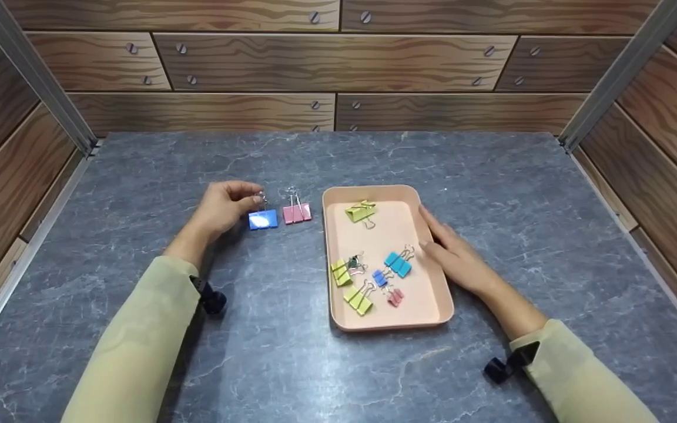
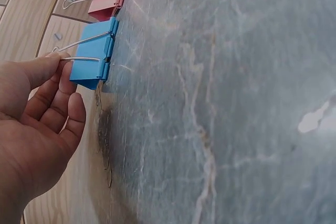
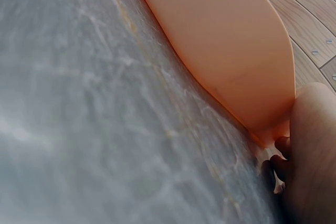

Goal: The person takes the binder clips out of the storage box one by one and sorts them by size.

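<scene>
My left hand (image 1: pixel 221 207) pinches the wire handle of a large blue binder clip (image 1: pixel 263 220), which stands on the table with its handles raised. Just right of it is a pink binder clip (image 1: pixel 297 214), untouched; both also appear in the left wrist view. A shallow peach tray (image 1: pixel 376 238) lies right of these clips. At the tray's right side, my right hand (image 1: pixel 456 258) holds the edge, thumb at the rim and fingers along the outer wall. The right wrist view shows some curled fingers by the tray's lower edge; the rest are hidden.
Inside the tray are several binder clips: a yellow-green one (image 1: pixel 361 211) near the far end, and a teal one (image 1: pixel 398 264), a small blue one (image 1: pixel 380 278) and a small pink one (image 1: pixel 395 297) nearer me. Wood-patterned panels (image 1: pixel 338 61) bound the grey marbled table (image 1: pixel 280 364).
</scene>
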Demonstrator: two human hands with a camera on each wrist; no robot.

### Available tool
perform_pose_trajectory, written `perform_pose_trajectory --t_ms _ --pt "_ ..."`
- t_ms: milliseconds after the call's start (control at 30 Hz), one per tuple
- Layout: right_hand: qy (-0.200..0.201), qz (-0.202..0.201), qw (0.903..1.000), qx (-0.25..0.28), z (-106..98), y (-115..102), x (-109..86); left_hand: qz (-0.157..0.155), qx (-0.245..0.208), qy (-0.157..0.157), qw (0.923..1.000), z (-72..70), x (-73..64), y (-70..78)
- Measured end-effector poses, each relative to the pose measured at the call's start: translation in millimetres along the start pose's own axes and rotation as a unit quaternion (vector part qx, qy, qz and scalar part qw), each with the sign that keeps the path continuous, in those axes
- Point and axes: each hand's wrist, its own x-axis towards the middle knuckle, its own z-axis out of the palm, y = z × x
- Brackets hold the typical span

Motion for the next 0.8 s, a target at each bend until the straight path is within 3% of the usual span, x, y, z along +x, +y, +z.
perform_pose_trajectory --t_ms 267,467,667,800 --pt "-0.001 0.010 0.9999 -0.004 0.1 -1.0 0.0 0.001 -0.012 0.005 0.9999 -4.2 -2.8 0.8" --pt "0.001 0.004 0.9999 -0.010 0.3 -0.7 -0.1 0.006 -0.007 0.023 0.9997 -12.1 -7.2 9.8" --pt "0.001 0.008 0.9999 -0.013 0.2 -1.0 -1.0 0.045 -0.008 0.046 0.9979 -21.3 -9.9 31.0" --pt "0.001 0.009 0.9998 -0.015 0.4 -0.7 -0.7 0.058 0.015 0.030 0.9978 -26.2 -10.0 54.3"
